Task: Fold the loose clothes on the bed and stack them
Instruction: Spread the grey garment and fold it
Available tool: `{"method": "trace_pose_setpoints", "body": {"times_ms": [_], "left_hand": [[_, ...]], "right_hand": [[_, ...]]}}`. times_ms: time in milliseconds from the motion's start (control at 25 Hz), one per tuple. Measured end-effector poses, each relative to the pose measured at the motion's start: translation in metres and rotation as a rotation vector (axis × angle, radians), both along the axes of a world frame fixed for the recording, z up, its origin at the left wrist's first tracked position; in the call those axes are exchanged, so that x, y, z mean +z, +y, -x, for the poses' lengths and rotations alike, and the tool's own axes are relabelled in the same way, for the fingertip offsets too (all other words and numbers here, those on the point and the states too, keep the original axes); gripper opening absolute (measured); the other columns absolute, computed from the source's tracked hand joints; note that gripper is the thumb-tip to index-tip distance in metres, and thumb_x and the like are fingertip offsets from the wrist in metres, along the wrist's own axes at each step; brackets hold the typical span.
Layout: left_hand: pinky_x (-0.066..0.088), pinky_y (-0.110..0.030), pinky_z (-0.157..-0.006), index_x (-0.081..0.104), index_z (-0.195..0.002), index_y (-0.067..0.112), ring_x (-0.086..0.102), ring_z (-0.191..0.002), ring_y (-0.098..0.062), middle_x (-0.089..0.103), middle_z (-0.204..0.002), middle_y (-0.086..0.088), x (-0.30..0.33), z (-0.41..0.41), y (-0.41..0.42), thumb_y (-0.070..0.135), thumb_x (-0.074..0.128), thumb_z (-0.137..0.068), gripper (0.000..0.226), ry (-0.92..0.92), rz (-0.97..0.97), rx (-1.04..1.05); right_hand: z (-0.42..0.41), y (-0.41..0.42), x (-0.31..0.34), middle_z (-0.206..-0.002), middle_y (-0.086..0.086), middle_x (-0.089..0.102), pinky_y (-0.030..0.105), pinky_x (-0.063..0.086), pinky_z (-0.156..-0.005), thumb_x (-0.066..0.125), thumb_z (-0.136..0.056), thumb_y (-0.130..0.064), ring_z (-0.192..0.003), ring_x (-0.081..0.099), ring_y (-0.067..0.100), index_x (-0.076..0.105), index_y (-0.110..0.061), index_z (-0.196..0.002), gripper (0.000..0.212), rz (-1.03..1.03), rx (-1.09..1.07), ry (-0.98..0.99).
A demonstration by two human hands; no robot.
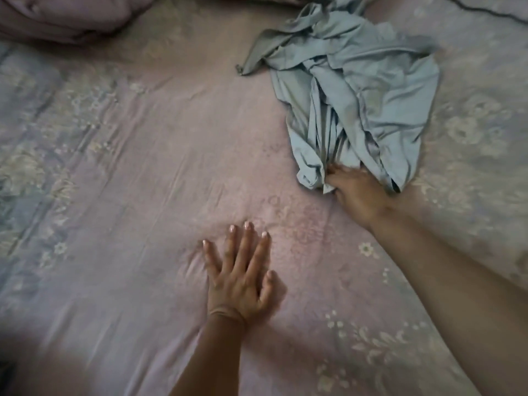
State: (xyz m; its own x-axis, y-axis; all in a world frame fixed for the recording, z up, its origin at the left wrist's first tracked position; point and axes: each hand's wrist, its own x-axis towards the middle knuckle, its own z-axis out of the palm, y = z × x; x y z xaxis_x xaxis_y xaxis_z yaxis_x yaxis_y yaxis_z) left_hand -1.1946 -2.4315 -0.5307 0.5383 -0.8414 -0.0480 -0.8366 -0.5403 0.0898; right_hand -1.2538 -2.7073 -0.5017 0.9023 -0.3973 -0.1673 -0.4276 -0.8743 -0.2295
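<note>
- Left hand, at 6 o'clock, lies flat on the sheet with fingers spread wide, holding nothing; likely bracing the lean forward
- Right hand, at 3 o'clock, is closed on the near edge of the blue garment, probably to drag it closer for folding
- Garment lies crumpled at 1 o'clock, unfolded
- Bedding bunched at 11 o'clock; no stack visible yet

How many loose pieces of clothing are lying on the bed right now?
1 that I can tell: a crumpled light blue garment at the upper right of the bed, its near edge gripped by the right hand. The heap is bunched, so another piece might be hidden inside.
</note>
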Motion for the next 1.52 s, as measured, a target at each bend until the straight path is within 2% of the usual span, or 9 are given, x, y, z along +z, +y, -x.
{"method": "trace_pose_setpoints", "body": {"times_ms": [280, 480, 640, 760, 840, 1000, 1240, 1400, 1520], "left_hand": [[-0.001, -0.066, -0.109, 0.029, -0.148, 0.023, 0.013, -0.146, -0.029, 0.020, -0.157, -0.007, -0.010, 0.000, 0.002, 0.048, 0.022, -0.085, 0.068, -0.008, 0.009, 0.005], [0.007, -0.063, -0.112, 0.019, -0.150, 0.007, 0.017, -0.143, -0.034, 0.021, -0.155, -0.018, 0.001, 0.024, 0.020, 0.034, 0.044, -0.091, 0.069, 0.000, 0.091, 0.042], [0.038, -0.060, -0.101, 0.060, -0.127, 0.013, 0.048, -0.127, -0.036, 0.053, -0.135, -0.017, 0.031, 0.121, 0.096, 0.022, 0.074, -0.071, 0.058, -0.013, 0.304, -0.609], [0.049, -0.051, -0.094, 0.075, -0.080, 0.018, 0.069, -0.092, -0.023, 0.072, -0.088, -0.004, 0.064, 0.174, 0.147, 0.015, 0.083, -0.063, 0.019, 0.086, 0.283, -0.898], [0.057, -0.037, -0.077, 0.070, -0.068, 0.016, 0.065, -0.066, -0.019, 0.065, -0.066, 0.000, 0.089, 0.185, 0.176, 0.009, 0.086, -0.057, 0.020, 0.172, 0.233, -0.907], [0.046, -0.021, -0.047, 0.064, -0.058, 0.018, 0.057, -0.047, -0.015, 0.057, -0.053, 0.003, 0.142, 0.186, 0.237, 0.021, 0.092, -0.054, 0.029, 0.236, 0.115, -0.943], [0.046, -0.021, -0.043, 0.067, -0.059, 0.014, 0.059, -0.045, -0.018, 0.059, -0.051, 0.001, 0.221, 0.161, 0.289, 0.022, 0.090, -0.060, 0.025, 0.313, 0.170, -0.824], [0.049, -0.031, -0.061, 0.071, -0.086, 0.005, 0.066, -0.070, -0.025, 0.069, -0.077, -0.009, 0.318, 0.137, 0.271, 0.013, 0.071, -0.084, 0.009, 0.540, 0.224, -0.596], [0.047, -0.031, -0.065, 0.069, -0.086, 0.003, 0.063, -0.066, -0.020, 0.067, -0.074, -0.012, 0.408, 0.122, 0.240, 0.018, 0.068, -0.086, 0.014, 0.734, 0.352, -0.454]], "right_hand": [[0.158, 0.158, 0.013, -0.089, 0.014, 0.072, 0.052, 0.054, -0.076, 0.065, -0.064, -0.011, -0.087, 0.071, 0.032, 0.076, -0.009, -0.088, 0.026, 0.131, 0.096, -0.209], [0.259, 0.283, 0.027, -0.096, 0.014, 0.072, 0.045, 0.055, -0.078, 0.058, -0.072, -0.019, -0.095, 0.069, 0.032, 0.076, -0.016, -0.084, 0.022, 0.149, 0.063, -0.067], [0.307, 0.350, 0.061, -0.083, 0.003, 0.071, 0.032, 0.042, -0.088, 0.059, -0.070, -0.021, -0.082, 0.070, 0.020, 0.073, -0.017, -0.078, 0.016, -0.001, 0.032, -0.050], [0.335, 0.379, 0.101, -0.085, -0.002, 0.070, 0.026, 0.040, -0.087, 0.057, -0.081, -0.029, -0.087, 0.069, 0.016, 0.070, -0.019, -0.079, 0.016, -0.060, 0.011, -0.030], [0.350, 0.387, 0.127, -0.084, -0.003, 0.069, 0.024, 0.040, -0.084, 0.057, -0.086, -0.030, -0.086, 0.067, 0.017, 0.067, -0.020, -0.077, 0.018, -0.041, -0.001, -0.046], [0.376, 0.412, 0.186, -0.106, 0.005, 0.069, 0.035, 0.038, -0.093, 0.018, -0.101, -0.040, -0.108, 0.060, 0.023, 0.068, -0.018, -0.070, 0.063, 0.071, -0.002, -0.043], [0.389, 0.439, 0.259, -0.069, -0.006, 0.059, 0.027, 0.046, -0.058, 0.039, -0.096, -0.048, -0.066, 0.054, 0.008, 0.062, -0.017, -0.075, 0.044, -0.207, -0.082, -0.115], [0.372, 0.410, 0.339, -0.076, -0.002, 0.061, 0.035, 0.046, -0.068, 0.067, -0.086, -0.023, -0.072, 0.058, 0.019, 0.065, -0.018, -0.083, 0.006, -0.375, -0.382, -0.185], [0.350, 0.378, 0.417, -0.079, 0.000, 0.064, 0.026, 0.043, -0.069, 0.068, -0.085, -0.015, -0.072, 0.056, 0.008, 0.064, -0.025, -0.079, 0.012, -0.451, -0.458, -0.321]]}}
